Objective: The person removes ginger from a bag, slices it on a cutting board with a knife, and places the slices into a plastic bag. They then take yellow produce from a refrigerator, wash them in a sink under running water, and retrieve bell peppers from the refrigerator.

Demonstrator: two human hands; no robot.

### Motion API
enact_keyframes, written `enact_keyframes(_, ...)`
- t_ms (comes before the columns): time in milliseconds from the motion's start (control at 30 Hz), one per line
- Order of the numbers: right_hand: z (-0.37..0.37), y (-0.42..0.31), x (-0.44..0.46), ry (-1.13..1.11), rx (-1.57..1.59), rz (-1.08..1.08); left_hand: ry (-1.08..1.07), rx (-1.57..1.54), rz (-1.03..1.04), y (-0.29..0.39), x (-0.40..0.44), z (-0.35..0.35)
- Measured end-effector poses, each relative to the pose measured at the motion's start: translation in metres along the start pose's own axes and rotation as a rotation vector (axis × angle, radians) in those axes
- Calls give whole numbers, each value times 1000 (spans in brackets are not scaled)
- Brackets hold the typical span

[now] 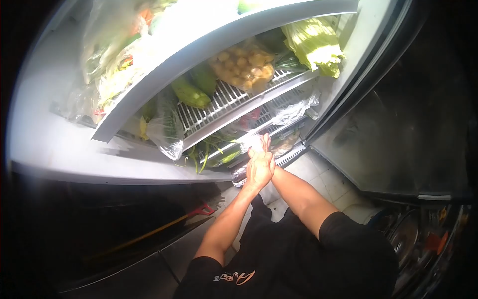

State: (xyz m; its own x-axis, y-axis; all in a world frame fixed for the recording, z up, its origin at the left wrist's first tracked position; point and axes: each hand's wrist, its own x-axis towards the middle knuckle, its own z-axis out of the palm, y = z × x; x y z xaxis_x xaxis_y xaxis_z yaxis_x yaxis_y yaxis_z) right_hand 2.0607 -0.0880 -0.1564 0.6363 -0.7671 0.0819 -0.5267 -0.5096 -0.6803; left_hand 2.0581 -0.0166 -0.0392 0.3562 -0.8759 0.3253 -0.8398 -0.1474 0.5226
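My two hands meet in front of the lower shelves of an open upright fridge. My left hand [258,172] is closed, overlapping the right at the wrist; what it holds, if anything, is hidden. Beyond it, the fingers of my right hand [266,143] are pressed together, partly washed out by glare. A clear plastic bag [250,141] touches the fingertips; how it is gripped does not show. Just below sits a shiny, crinkled package [239,175]. Green beans [203,155] stick out to the left of my hands, and a crinkled clear bag [296,110] lies to their upper right.
Higher up, a wire shelf [226,102] carries a bag of round yellowish pieces [246,64], long green vegetables [190,92] and a leafy cabbage [314,45]. A curved shelf edge [214,35] juts out above. The dark fridge door [393,134] stands open on the right.
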Motion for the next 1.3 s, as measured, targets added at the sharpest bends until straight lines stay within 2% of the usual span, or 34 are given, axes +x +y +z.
enact_keyframes(67,-7,10,14,-94,-13,10,-46,-62,-68,1,-4,-5)
enact_keyframes(133,-9,33,31,-104,-110,-46,68,-221,-75,16,-15,-22)
enact_keyframes(233,-67,27,10,52,318,-81,225,-276,-75,12,-39,-33)
enact_keyframes(300,-80,46,-12,126,227,-128,283,-266,-154,-15,-66,-26)
enact_keyframes(333,-71,72,-21,150,-12,-166,295,-271,-234,-36,-81,-13)
enact_keyframes(433,-121,74,-37,41,-25,-200,-100,-934,-1068,-89,-117,28)
enact_keyframes(533,-171,62,-57,59,67,-313,-430,-1065,-1182,-61,-100,39)
enact_keyframes(600,-195,62,-76,111,132,-419,-589,-1429,-1174,-44,-85,57)
enact_keyframes(633,-199,72,-82,50,174,-379,-649,-1646,-1075,-38,-79,67)
enact_keyframes(667,-209,63,-82,-42,488,-296,-705,-1859,-961,-33,-70,74)
enact_keyframes(733,-246,20,-77,-232,1111,-102,-794,-2286,-613,15,-37,29)
enact_keyframes(800,-273,9,-69,-261,764,-351,-822,-2305,-568,31,-27,32)
enact_keyframes(833,-280,13,-69,-271,804,-309,-838,-2313,-545,40,-23,35)
enact_keyframes(900,-294,14,-69,-219,672,-252,-737,-2353,-493,78,-7,10)
enact_keyframes(1000,-317,10,-68,-101,516,-211,-184,-2035,-382,88,-2,8)
enact_keyframes(1033,-324,10,-67,-48,292,-296,-79,-1980,-423,86,-7,8)
enact_keyframes(1133,-331,3,-66,26,-16,-451,-107,-1714,38,95,-19,-11)
enact_keyframes(1167,-329,-8,-67,23,70,-407,-117,-1679,51,99,-26,-11)
enact_keyframes(1200,-328,-19,-68,23,158,-364,-269,-1728,43,91,-34,1)
enact_keyframes(1233,-323,-29,-70,51,168,-406,-473,-1815,-120,84,-44,13)
enact_keyframes(1267,-322,-31,-72,-5,334,-376,-683,-1886,-290,87,-44,11)
enact_keyframes(1300,-322,-33,-74,-57,505,-340,-779,-1801,-481,92,-45,10)
